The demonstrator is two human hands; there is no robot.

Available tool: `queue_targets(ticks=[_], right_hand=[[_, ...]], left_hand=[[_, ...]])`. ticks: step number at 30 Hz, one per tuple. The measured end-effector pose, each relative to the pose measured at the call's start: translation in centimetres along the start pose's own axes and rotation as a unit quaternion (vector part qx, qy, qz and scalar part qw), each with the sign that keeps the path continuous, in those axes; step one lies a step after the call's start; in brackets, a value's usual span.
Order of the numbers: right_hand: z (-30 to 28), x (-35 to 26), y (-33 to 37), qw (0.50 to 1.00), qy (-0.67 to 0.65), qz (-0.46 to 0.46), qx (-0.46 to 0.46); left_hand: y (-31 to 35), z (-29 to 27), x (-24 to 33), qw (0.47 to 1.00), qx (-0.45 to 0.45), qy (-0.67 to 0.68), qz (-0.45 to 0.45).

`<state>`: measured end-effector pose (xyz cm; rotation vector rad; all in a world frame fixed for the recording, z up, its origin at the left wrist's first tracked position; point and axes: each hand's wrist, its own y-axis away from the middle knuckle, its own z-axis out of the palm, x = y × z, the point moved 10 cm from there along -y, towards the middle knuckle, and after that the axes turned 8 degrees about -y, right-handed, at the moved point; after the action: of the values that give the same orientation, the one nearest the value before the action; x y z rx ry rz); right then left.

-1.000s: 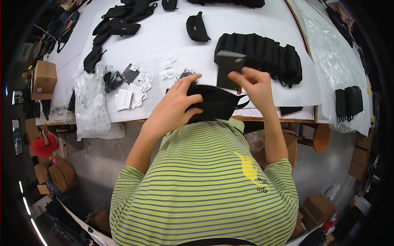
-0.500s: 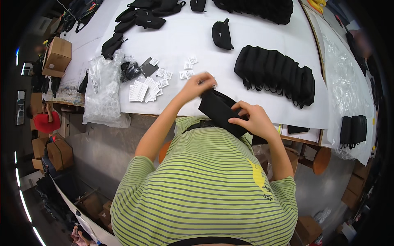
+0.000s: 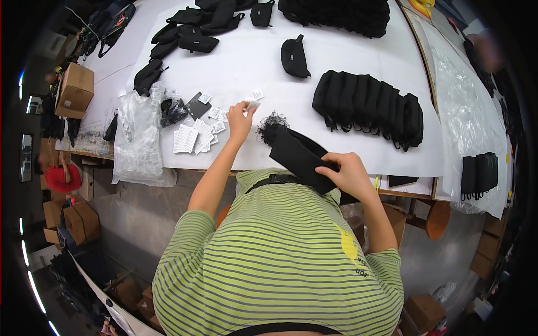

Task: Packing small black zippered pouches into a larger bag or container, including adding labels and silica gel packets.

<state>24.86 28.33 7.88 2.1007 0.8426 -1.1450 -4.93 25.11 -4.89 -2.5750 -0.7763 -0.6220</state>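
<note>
My right hand (image 3: 350, 175) grips a flat black pouch (image 3: 302, 159) by its right end, thumb on top, just above the table's front edge. The pouch is tilted, and its upper edge gapes a little. Farther left, my left hand (image 3: 240, 122) is stretched out over the table with thumb and fingers pinched on a small white label (image 3: 253, 105). Another white label (image 3: 256, 94) lies just beyond the fingertips. Between my left hand and the pouch sits a tangle of thin black strings (image 3: 273, 126).
White label stacks (image 3: 193, 136) and a black card (image 3: 198, 105) lie left, beside clear plastic bags (image 3: 137, 134). A row of black pouches (image 3: 367, 106) stands right; a single pouch (image 3: 295, 57) and a black pile (image 3: 336, 14) lie farther back. A person in red (image 3: 61, 176) is far left.
My left hand has left the pouch and moved left to the labels, uncovering the black string tangle. My right hand keeps hold of the pouch. The view has shifted slightly.
</note>
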Motion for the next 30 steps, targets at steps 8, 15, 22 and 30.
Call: queue_targets(ticks=[8,15,22,30], right_hand=[[-0.5,-5.3,-1.1,0.957,0.23,-0.17,0.056],[-2.3,-8.4,0.0,0.949,0.154,-0.229,0.15],[-2.2,-10.1,0.9,0.934,-0.005,-0.268,0.236],[2.2,-1.3,-1.5,0.885,-0.453,-0.061,0.087]], left_hand=[[4.2,-13.2,20.0,0.951,-0.043,0.153,0.266],[4.5,-12.4,12.7,0.904,0.026,0.427,0.012],[8.8,-4.6,14.7,0.583,-0.223,0.757,-0.195],[7.9,-5.9,14.8,0.624,-0.202,0.707,-0.265]])
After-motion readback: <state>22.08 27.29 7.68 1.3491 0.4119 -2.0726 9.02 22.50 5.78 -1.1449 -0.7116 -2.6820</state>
